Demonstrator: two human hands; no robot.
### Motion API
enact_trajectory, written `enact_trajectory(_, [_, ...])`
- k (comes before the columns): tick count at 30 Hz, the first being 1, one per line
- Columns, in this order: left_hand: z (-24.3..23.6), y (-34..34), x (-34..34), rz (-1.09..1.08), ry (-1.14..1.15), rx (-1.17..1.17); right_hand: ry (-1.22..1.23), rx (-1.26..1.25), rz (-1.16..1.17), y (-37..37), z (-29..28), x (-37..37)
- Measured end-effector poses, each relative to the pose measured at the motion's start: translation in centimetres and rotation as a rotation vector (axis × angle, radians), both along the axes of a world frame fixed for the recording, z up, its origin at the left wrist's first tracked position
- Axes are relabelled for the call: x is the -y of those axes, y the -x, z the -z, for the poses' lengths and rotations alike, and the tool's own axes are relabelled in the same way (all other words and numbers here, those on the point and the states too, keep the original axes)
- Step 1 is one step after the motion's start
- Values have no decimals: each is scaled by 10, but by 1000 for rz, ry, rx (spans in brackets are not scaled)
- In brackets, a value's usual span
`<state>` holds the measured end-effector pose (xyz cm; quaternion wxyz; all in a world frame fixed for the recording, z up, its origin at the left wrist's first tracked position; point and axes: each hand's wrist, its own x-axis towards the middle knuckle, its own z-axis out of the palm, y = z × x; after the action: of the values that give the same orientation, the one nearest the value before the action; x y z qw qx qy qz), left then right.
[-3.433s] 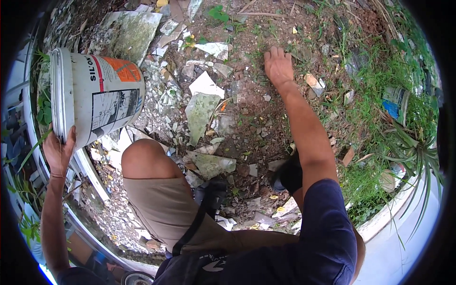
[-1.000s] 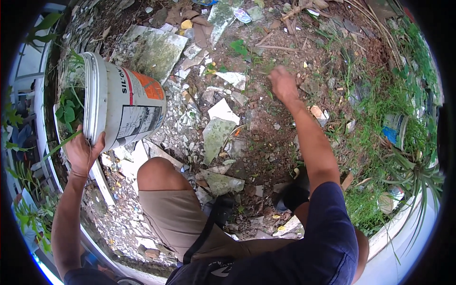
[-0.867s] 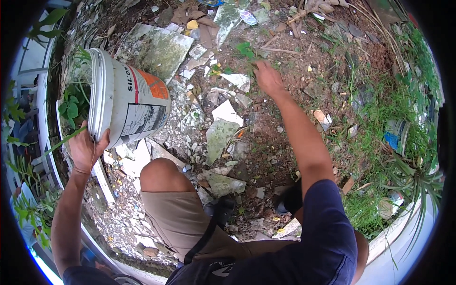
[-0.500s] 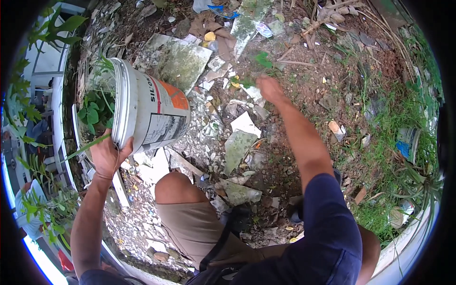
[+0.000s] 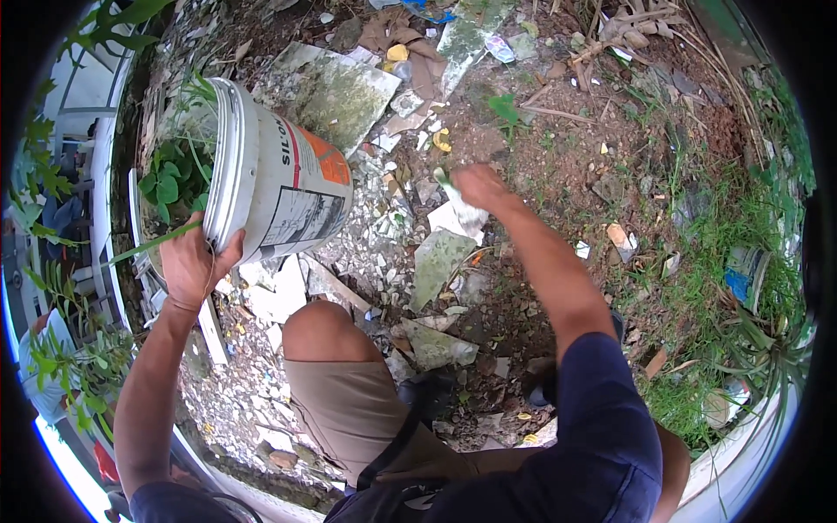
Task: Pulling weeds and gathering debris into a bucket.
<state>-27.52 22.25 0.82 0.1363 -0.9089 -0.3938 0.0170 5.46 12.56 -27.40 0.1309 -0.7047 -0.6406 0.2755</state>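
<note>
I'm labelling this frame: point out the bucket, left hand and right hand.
Bucket (image 5: pixel 277 174), head view: side wall.
Left hand (image 5: pixel 192 267), head view: back of hand.
Right hand (image 5: pixel 480 188), head view: back of hand.

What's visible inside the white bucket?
Green leaves show at the mouth of the white bucket; its side hides the interior, so anything deeper cannot be seen.

Short-sleeved navy shirt (image 5: pixel 558 479) with a pale print (image 5: pixel 422 501), tan-brown shorts (image 5: pixel 342 392), black strap (image 5: pixel 397 444), dark footwear (image 5: pixel 427 389)

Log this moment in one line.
left hand: holds tilted white bucket | right hand: holds pale piece, blurred | ground: broken shards
</note>
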Motion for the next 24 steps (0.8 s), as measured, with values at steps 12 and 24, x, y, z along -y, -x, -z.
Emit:
enact_trajectory(12, [3, -9, 1, 137, -81, 56, -10, 81, -58, 69, 16, -65])
enact_trajectory(24, [-1, -2, -3, 72, 1, 95, -211, 500, 165, 20, 22, -41])
